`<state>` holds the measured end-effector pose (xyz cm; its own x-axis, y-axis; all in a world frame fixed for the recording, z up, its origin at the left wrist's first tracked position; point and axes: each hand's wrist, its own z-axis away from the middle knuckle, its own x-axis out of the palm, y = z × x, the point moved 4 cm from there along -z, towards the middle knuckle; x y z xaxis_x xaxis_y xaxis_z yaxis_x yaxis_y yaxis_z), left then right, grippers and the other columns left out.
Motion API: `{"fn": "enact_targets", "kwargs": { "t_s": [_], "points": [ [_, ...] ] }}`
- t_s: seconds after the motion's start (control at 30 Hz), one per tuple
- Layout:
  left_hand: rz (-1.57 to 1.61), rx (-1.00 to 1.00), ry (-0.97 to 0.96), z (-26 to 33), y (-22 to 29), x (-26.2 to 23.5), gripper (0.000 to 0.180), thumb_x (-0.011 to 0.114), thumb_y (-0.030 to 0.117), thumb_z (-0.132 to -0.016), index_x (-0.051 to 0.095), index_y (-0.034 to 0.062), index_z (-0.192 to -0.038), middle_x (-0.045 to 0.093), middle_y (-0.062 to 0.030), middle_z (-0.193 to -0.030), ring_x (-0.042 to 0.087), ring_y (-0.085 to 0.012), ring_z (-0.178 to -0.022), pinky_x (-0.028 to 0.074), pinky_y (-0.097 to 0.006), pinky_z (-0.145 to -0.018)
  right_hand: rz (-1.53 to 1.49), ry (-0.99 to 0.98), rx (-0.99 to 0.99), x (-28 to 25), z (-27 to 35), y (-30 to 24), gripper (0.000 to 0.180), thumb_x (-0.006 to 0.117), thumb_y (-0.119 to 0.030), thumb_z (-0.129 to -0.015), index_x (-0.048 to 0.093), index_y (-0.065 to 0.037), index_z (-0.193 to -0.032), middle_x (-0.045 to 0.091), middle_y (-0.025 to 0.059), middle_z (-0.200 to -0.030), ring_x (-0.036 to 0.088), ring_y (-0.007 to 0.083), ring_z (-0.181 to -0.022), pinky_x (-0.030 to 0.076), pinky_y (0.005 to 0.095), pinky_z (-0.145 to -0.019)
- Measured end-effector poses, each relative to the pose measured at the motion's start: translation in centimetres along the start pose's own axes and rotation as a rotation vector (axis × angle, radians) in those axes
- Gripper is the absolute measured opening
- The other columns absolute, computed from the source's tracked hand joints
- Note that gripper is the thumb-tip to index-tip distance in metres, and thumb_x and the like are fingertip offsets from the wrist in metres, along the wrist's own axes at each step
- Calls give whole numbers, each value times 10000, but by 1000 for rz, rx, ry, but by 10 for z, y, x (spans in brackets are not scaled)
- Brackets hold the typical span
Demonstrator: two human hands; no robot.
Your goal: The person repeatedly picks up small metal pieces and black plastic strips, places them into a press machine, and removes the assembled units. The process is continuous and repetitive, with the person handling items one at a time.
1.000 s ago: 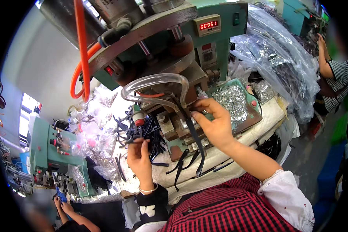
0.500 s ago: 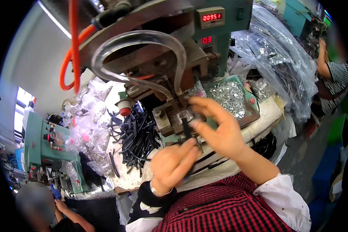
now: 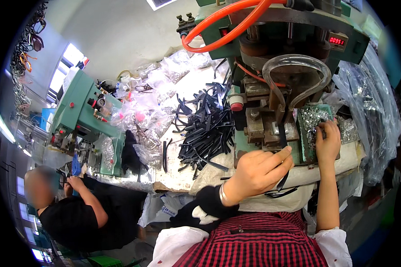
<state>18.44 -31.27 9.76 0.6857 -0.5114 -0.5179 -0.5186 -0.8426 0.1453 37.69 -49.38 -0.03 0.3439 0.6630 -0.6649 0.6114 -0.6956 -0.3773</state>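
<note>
My left hand (image 3: pixel 262 171) is closed, thumb and fingertips pinching a slim black strip (image 3: pixel 283 137). The strip's far end lies at the metal fixture (image 3: pixel 266 137) under the press, and its near end sticks out below my fingers. To the right, my right hand (image 3: pixel 329 141) reaches over a green tray (image 3: pixel 304 149) heaped with small shiny metal pieces (image 3: pixel 313 116). Its fingers are bent together at the pieces; whatever they pinch is too small to make out. A clear bent tube (image 3: pixel 298 58) comes down just behind the fixture.
Many loose black strips (image 3: pixel 207 133) are piled left of the press. A red button (image 3: pixel 236 107) sits beside it, and an orange hose (image 3: pixel 229 22) loops above. Plastic bags (image 3: pixel 142 111) cover the left table. Another person (image 3: pixel 75 209) works at a green machine (image 3: pixel 78 104).
My right hand has left the fixture and moved right to the tray of metal pieces. My left hand still holds the black strip at the fixture. The view has swung left.
</note>
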Motion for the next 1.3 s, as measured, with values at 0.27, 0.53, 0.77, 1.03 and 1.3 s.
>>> {"fn": "enact_targets", "kwargs": {
  "t_s": [0.27,0.53,0.77,1.03,1.3],
  "points": [
    [-526,-699,357,58,-82,-127,111,651,27,-934,734,-1,-1002,740,-99,-919,686,-237,-783,527,-312,-702,-396,28,378,-18,19,23,136,695,-50,-907,718,-1,-1032,713,95,-948,657,189,-860,513,308,-800],
    [-919,-1191,-320,186,-301,-143,180,738,269,-798,749,96,-848,704,-148,-884,693,-368,-898,550,-478,-763,-573,-8,341,-16,-4,-19,141,700,-16,-895,698,16,-1032,731,72,-897,695,146,-840,517,268,-807],
    [-926,-1107,-542,223,-300,-181,295,665,123,-761,710,29,-1037,719,-218,-836,710,-373,-799,563,-474,-711,-470,164,324,-39,38,26,110,664,27,-898,700,8,-999,688,78,-939,658,152,-922,497,278,-833],
    [553,-1397,-235,108,-168,-117,276,549,52,-1010,610,2,-1275,745,-116,-1011,701,-142,-862,553,-248,-697,-772,-10,64,-55,-22,-95,128,717,-1,-850,741,-21,-974,727,104,-943,681,239,-893,514,332,-824],
    [185,-952,298,39,-71,-82,66,699,-1,-910,697,-40,-964,670,-71,-774,618,-103,-649,477,-211,-564,-1236,-54,424,-6,-14,-124,297,694,27,-886,608,33,-1170,707,82,-1009,662,115,-951,510,253,-862]
  ]
}}
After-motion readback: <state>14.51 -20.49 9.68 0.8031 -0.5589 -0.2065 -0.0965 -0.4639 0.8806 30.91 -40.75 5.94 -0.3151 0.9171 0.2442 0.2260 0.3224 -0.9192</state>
